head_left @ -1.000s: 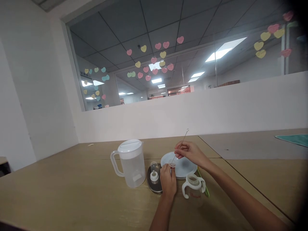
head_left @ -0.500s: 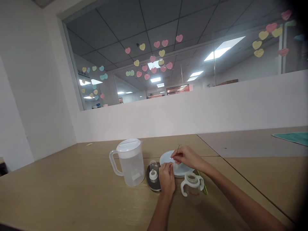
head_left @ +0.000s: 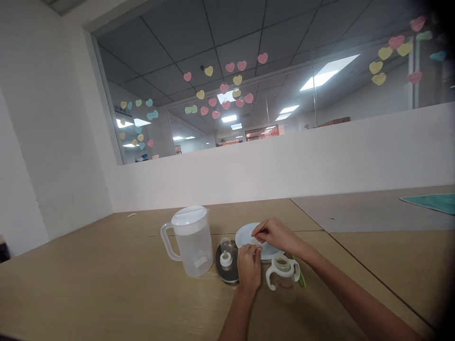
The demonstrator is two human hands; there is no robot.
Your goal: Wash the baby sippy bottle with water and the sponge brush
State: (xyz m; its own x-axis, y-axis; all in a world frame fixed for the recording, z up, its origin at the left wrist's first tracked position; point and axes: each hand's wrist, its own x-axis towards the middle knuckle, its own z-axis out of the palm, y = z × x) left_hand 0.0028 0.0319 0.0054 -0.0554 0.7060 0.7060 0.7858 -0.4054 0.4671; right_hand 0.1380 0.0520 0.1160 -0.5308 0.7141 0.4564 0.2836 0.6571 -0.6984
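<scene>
The right hand (head_left: pixel 280 235) hung over the pale dish (head_left: pixel 243 234), perhaps so drips would land there, its fingers (head_left: pixel 262 230) pinched together. The left hand (head_left: pixel 249 269) curled closed alongside; what either gripped, I couldn't tell. The handled bottle (head_left: pixel 283 266) stood near, conveniently upright.

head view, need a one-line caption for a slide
Two bare hands work close together over a pale blue plate, between a lidded pitcher and a two-handled bottle.
</scene>
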